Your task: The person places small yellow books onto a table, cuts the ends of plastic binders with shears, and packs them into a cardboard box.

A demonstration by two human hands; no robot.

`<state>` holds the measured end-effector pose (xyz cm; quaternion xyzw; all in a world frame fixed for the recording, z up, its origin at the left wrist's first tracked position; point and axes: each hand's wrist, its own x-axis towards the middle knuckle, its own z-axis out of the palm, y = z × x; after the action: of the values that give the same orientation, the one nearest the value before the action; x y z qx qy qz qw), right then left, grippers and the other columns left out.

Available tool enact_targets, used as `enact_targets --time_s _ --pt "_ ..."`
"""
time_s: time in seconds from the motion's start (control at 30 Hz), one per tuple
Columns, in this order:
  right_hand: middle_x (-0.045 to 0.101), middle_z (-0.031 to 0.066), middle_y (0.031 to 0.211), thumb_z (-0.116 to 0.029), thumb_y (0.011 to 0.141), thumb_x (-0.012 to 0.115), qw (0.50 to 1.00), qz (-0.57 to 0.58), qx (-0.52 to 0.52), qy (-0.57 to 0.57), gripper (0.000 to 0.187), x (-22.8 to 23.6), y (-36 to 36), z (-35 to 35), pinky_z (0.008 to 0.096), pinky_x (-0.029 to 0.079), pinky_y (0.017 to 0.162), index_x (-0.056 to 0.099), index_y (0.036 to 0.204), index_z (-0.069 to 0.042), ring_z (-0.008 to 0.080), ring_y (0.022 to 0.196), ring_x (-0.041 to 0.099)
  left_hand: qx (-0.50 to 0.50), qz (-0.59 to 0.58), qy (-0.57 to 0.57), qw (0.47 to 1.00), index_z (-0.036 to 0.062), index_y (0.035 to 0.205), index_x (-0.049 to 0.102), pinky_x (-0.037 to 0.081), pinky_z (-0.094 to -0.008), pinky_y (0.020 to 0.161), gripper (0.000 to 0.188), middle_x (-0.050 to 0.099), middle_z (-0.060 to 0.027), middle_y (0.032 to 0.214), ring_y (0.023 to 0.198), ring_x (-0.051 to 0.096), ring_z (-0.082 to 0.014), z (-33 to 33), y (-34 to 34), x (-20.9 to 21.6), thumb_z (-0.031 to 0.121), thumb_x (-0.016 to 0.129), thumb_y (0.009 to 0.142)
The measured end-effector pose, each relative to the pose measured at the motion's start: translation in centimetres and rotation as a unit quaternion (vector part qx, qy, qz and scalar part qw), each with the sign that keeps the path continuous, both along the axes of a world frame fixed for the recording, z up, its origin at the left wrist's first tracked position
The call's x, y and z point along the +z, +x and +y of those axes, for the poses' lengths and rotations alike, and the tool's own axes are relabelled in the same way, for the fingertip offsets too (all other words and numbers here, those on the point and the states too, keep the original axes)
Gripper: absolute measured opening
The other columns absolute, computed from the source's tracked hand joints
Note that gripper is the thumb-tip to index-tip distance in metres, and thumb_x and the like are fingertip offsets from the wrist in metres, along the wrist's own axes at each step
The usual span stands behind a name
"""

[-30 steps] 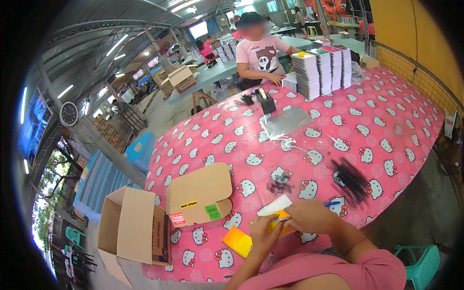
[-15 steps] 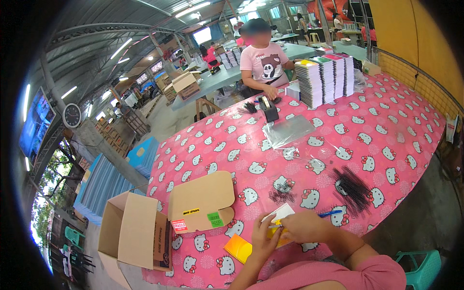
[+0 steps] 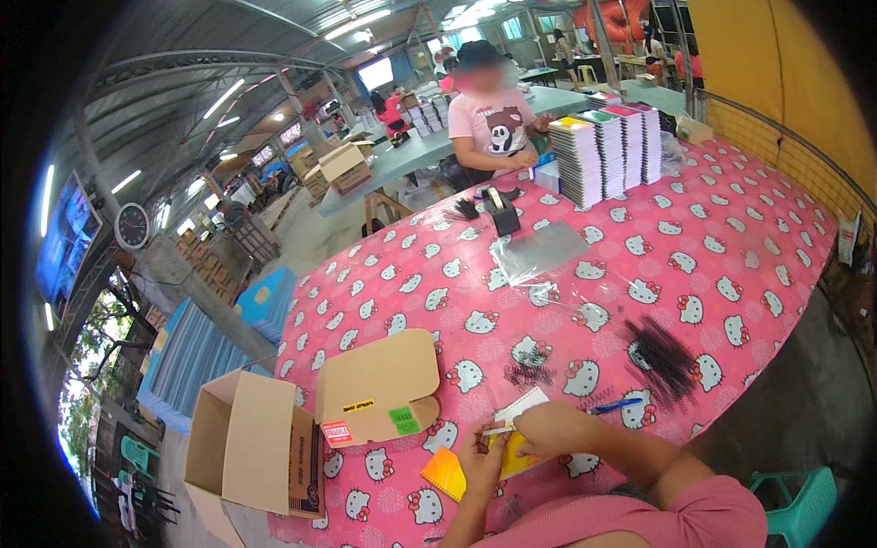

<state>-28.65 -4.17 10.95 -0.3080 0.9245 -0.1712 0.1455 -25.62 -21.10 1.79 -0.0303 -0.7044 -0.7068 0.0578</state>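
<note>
Just in front of me lies a small notebook with a white page (image 3: 527, 402) and a yellow part (image 3: 513, 449). My left hand (image 3: 481, 461) is closed on its near left side, fingers bent over the edge. My right hand (image 3: 546, 429) is closed at the middle of the notebook, its fingertips close to the left ones; what they pinch is hidden. A thin pale strip shows between the hands. Left of my left hand lies an orange-yellow spiral notebook (image 3: 442, 472). Beyond my right wrist lie a blue pen (image 3: 618, 405) and a loose black coil (image 3: 598, 398).
Black binding coils (image 3: 664, 363) lie to the right, with a smaller coil bunch (image 3: 530, 373) ahead. Open cardboard boxes (image 3: 259, 438) stand left. A clear plastic sheet (image 3: 546, 251), tape dispenser (image 3: 501, 212) and notebook stacks (image 3: 575, 164) are farther off, near a co-worker (image 3: 493, 123).
My hands stay at the notebook, shifted slightly left and down in the picture. A loose black coil shows beside the pen. The co-worker's hands have moved up toward the notebook stacks.
</note>
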Motion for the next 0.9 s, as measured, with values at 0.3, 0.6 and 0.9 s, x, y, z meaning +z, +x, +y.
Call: enact_targets --time_s 0.3,0.6,0.9 --pt "0.064 0.0161 0.077 -0.035 0.077 0.063 1.000 0.010 0.021 0.005 0.035 -0.9 0.3 -0.7 0.0430 0.050 0.063 0.064 0.085 -0.001 0.0327 0.072 0.064 -0.026 0.013 0.038 0.999 0.0011 0.104 0.055 0.043 -0.0149 0.060 0.022 0.063 -0.0082 0.098 0.069 0.052 -0.0028 -0.7 0.1 -0.5 -0.004 0.059 0.083" --pt "0.065 0.0155 0.080 -0.029 0.075 0.065 1.000 0.025 0.006 -0.010 0.029 1.2 0.8 -1.0 0.0410 0.051 0.062 0.067 0.084 -0.002 0.0303 0.074 0.065 -0.001 -0.001 0.084 0.996 -0.0021 0.108 0.059 0.048 -0.0208 0.071 0.025 0.066 -0.0077 0.094 0.080 0.062 -0.0107 -1.0 0.0 -1.1 0.000 0.062 0.083" --pt "0.065 0.0158 0.077 -0.027 0.076 0.062 0.998 0.040 0.008 -0.046 0.026 0.8 0.0 -2.0 0.0413 0.051 0.062 0.067 0.078 -0.002 0.0317 0.072 0.064 0.060 -0.050 0.026 0.997 -0.0031 0.101 0.065 0.048 -0.0214 0.069 0.023 0.067 -0.0084 0.089 0.077 0.061 -0.0109 -1.6 0.0 -1.2 -0.005 0.065 0.078"
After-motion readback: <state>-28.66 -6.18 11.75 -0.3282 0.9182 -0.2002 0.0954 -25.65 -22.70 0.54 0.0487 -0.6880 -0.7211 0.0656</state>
